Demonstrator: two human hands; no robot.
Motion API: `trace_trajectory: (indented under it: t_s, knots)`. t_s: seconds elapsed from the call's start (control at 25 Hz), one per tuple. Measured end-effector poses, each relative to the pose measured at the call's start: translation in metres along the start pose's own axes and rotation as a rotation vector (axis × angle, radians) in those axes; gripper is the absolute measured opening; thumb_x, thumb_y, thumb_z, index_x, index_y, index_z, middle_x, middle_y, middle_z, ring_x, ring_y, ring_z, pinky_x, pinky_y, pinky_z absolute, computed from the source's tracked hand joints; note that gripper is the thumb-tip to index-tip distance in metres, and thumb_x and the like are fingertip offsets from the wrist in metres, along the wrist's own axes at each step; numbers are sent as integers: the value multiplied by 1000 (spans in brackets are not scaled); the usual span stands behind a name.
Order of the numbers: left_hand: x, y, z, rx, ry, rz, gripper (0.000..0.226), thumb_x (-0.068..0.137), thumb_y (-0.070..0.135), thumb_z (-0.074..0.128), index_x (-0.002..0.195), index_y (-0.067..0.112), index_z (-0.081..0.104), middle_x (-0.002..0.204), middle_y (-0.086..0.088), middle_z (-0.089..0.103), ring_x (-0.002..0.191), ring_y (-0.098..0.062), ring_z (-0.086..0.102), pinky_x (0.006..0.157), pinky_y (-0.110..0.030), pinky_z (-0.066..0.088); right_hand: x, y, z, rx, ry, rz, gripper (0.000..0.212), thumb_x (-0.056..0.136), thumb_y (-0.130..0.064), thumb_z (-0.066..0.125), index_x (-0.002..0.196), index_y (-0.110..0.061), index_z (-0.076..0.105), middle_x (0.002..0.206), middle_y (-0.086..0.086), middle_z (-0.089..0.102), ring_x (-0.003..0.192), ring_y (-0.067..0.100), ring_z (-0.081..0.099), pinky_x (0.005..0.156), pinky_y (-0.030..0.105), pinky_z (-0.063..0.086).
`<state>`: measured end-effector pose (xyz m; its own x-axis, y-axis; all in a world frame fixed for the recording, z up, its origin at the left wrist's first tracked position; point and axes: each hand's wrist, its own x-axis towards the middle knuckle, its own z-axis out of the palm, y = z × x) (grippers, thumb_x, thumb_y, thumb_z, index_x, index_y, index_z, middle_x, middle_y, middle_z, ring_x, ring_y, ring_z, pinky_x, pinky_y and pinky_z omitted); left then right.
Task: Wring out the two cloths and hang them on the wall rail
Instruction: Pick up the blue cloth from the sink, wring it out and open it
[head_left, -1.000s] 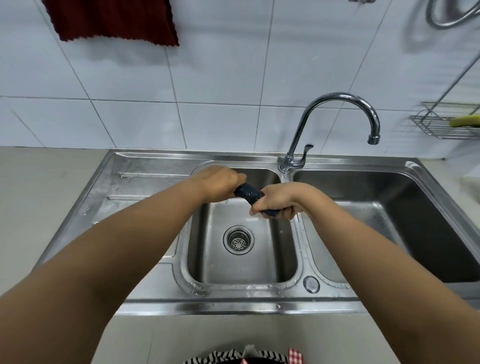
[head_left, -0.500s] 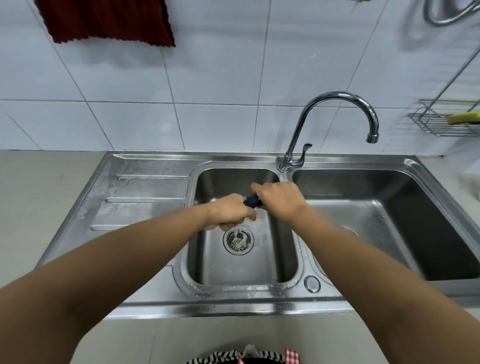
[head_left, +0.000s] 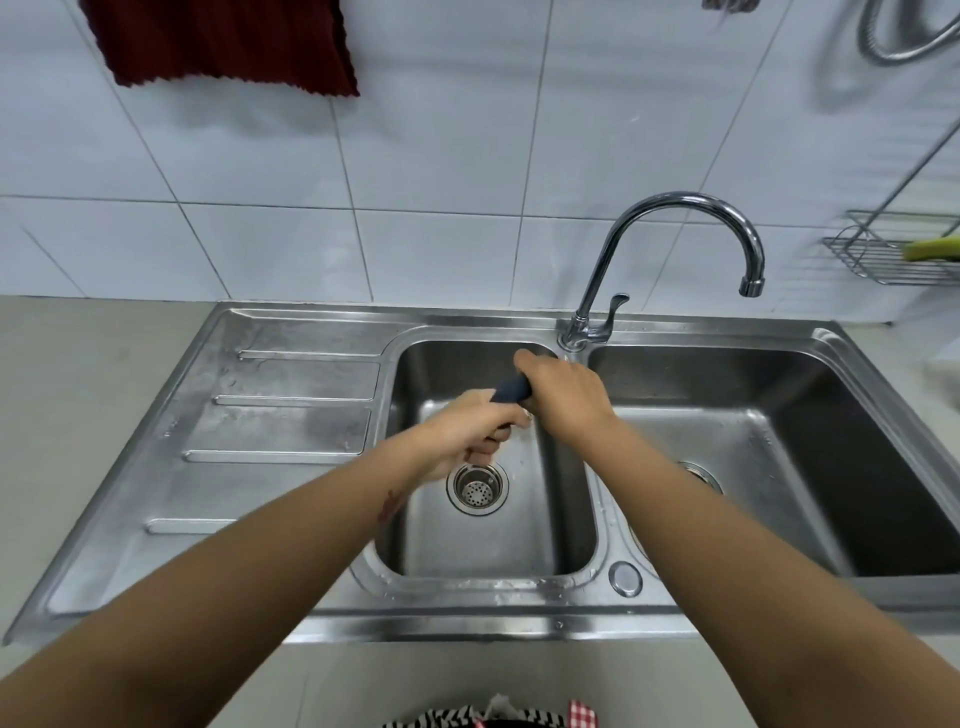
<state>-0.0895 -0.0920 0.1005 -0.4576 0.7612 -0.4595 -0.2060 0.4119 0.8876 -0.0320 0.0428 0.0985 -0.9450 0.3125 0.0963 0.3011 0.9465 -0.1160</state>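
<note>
Both my hands over left basin of sink (head_left: 311, 332), above drain (head_left: 477, 488). Dark blue cloth (head_left: 511, 388) twisted into tight roll between them; only short stretch shows. My left hand (head_left: 467, 434) clenched on its lower end, my right hand (head_left: 563, 397) clenched on upper end, knuckles up, both grips close together. Dark red cloth (head_left: 223, 44) hangs on tiled wall, upper left. Tap (head_left: 675, 249) behind right hand, spout over right basin.

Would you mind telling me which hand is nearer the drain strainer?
Left. The left hand sits just above the drain strainer; the right hand is farther back, toward the faucet.
</note>
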Motion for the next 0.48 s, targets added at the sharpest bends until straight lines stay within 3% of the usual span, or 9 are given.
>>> trace_trajectory:
  t_s: [0.12, 0.24, 0.32, 0.4, 0.48]
  knots:
    - [17, 1, -25, 818, 141, 102, 22, 85, 19, 60, 98, 12, 43, 93, -9, 55, 76, -21, 52, 62, -31, 41, 10, 3, 6, 221, -264, 196, 31, 82, -36, 65, 95, -19, 42, 95, 6, 61, 90, 29, 60, 65, 32, 39]
    - [27, -2, -40, 1300, 295, 272, 26, 89, 19, 53, 112, 11, 45, 116, -13, 54, 104, -32, 55, 80, -42, 43, 9, 1, 3, 749, -661, 283, 34, 79, -40, 71, 92, -19, 46, 78, -2, 47, 74, 15, 48, 62, 25, 38]
    - [31, -3, -52, 1476, 356, 373, 28, 91, 19, 53, 117, 13, 47, 116, -11, 54, 108, -33, 54, 80, -42, 41, 5, 3, -4, 1022, -772, 327, 23, 88, -39, 62, 92, -20, 50, 79, -1, 49, 69, 12, 48, 63, 24, 39]
    - [32, 2, -62, 1540, 353, 457, 27, 89, 19, 55, 116, 13, 52, 113, -10, 55, 105, -33, 55, 79, -42, 42, 3, 6, -11, 1056, -814, 287, 19, 96, -36, 52, 97, -18, 56, 87, 0, 59, 74, 12, 55, 69, 24, 42]
    - [31, 10, -66, 1560, 324, 617, 25, 83, 15, 59, 108, 9, 58, 108, -12, 58, 98, -36, 57, 75, -42, 44, 2, 8, -16, 1075, -829, 250, 16, 95, -34, 55, 90, -19, 59, 87, 0, 64, 78, 13, 58, 73, 26, 42]
